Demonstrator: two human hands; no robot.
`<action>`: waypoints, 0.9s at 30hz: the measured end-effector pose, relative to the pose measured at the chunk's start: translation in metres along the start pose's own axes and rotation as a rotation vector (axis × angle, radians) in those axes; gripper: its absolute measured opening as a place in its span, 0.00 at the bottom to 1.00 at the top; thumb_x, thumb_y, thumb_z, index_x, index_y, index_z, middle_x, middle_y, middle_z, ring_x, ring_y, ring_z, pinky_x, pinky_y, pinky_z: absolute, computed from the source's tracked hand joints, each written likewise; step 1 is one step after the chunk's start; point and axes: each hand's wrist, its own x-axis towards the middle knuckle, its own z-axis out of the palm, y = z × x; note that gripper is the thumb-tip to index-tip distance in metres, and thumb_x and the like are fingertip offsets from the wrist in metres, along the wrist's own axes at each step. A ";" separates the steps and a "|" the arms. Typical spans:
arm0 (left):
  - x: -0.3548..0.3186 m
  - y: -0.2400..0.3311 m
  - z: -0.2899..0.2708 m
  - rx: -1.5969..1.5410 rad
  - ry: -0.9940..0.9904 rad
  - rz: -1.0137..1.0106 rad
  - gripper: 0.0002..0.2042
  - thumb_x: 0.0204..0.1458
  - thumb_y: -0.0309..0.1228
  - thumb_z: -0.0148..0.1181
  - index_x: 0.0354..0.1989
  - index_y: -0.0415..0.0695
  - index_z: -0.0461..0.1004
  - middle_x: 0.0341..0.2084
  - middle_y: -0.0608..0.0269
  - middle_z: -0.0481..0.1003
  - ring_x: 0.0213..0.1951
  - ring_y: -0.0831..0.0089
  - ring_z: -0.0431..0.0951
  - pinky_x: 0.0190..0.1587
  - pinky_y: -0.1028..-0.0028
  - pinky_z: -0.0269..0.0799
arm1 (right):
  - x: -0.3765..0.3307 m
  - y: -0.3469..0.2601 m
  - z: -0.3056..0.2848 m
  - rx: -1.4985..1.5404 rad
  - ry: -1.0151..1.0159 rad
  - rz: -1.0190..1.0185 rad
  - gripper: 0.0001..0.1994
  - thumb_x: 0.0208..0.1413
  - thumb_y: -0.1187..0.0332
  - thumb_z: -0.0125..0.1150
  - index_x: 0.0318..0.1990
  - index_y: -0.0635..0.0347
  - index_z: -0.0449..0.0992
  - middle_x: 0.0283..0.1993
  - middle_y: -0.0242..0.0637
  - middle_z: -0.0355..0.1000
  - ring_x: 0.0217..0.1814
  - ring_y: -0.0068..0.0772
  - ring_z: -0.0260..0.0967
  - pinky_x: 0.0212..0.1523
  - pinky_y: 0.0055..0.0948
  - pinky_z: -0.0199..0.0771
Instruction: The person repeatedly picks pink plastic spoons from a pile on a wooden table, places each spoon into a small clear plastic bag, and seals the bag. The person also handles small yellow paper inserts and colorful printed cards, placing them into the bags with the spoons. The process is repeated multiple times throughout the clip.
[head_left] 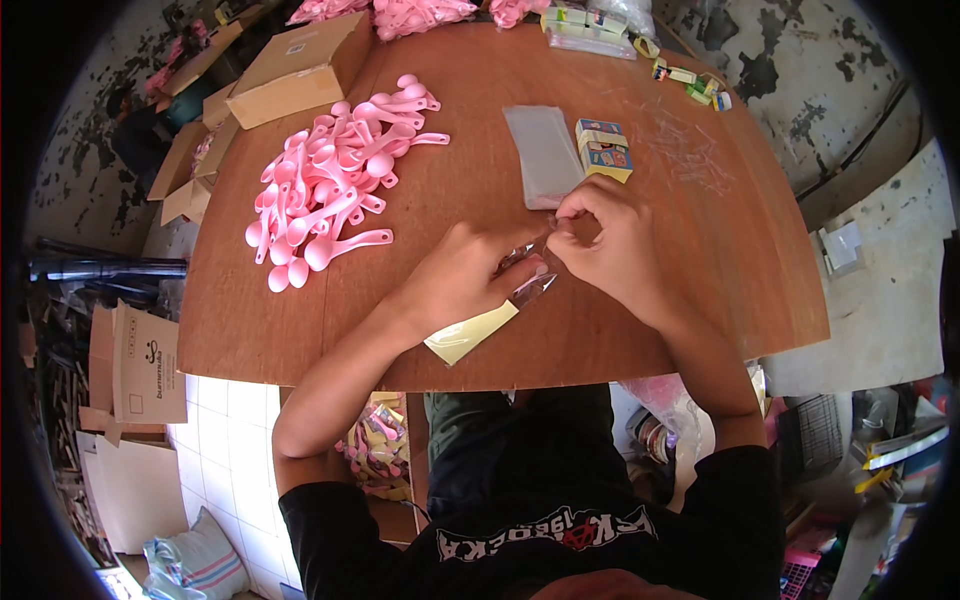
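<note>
My left hand (450, 270) is closed on a small clear plastic bag (537, 290) near the table's front edge. A pale yellow card (470, 335) sticks out below that hand, apparently in the same bag. Thumb and fingers of my right hand (620, 245) pinch together just right of the left fingertips; what lies between them is too small to make out. Beyond the right hand lies a stack of flat clear bags (543, 150), beside a banded stack of printed cards (604, 150). A heap of pink plastic spoons (330, 175) spreads over the table's left side.
Thin clear plastic strips (690, 150) are scattered at the table's right. A cardboard box (300, 70) stands at the far left, and pink bundles (420, 15) line the far edge. Small printed packets (700, 88) sit at the far right. Below the table is a box of packed spoons (375, 450).
</note>
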 end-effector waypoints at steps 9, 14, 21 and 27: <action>-0.001 -0.002 -0.006 -0.094 0.081 -0.125 0.18 0.50 0.27 0.66 0.50 0.34 0.75 0.28 0.47 0.80 0.25 0.73 0.81 0.27 0.71 0.73 | 0.003 -0.006 -0.001 -0.026 0.053 -0.103 0.07 0.41 0.78 0.65 0.29 0.62 0.74 0.30 0.37 0.71 0.29 0.38 0.73 0.29 0.31 0.74; -0.001 0.002 -0.006 -0.049 0.072 -0.103 0.18 0.50 0.27 0.66 0.49 0.35 0.75 0.27 0.44 0.78 0.25 0.68 0.82 0.27 0.70 0.73 | 0.002 -0.005 0.006 -0.077 0.059 -0.141 0.07 0.40 0.77 0.66 0.29 0.62 0.74 0.29 0.37 0.70 0.29 0.39 0.72 0.29 0.33 0.73; -0.004 0.000 -0.003 0.018 0.024 -0.124 0.17 0.49 0.27 0.65 0.48 0.37 0.75 0.26 0.44 0.77 0.26 0.55 0.81 0.29 0.67 0.74 | 0.002 -0.010 0.007 -0.171 0.074 -0.223 0.07 0.39 0.77 0.66 0.27 0.60 0.74 0.29 0.35 0.70 0.28 0.37 0.70 0.27 0.34 0.71; -0.001 0.001 -0.003 0.026 -0.013 -0.094 0.15 0.48 0.27 0.65 0.46 0.38 0.76 0.25 0.44 0.77 0.27 0.55 0.81 0.29 0.66 0.74 | 0.002 -0.010 0.006 -0.217 0.064 -0.248 0.08 0.37 0.78 0.65 0.25 0.60 0.72 0.27 0.34 0.68 0.26 0.37 0.69 0.26 0.34 0.70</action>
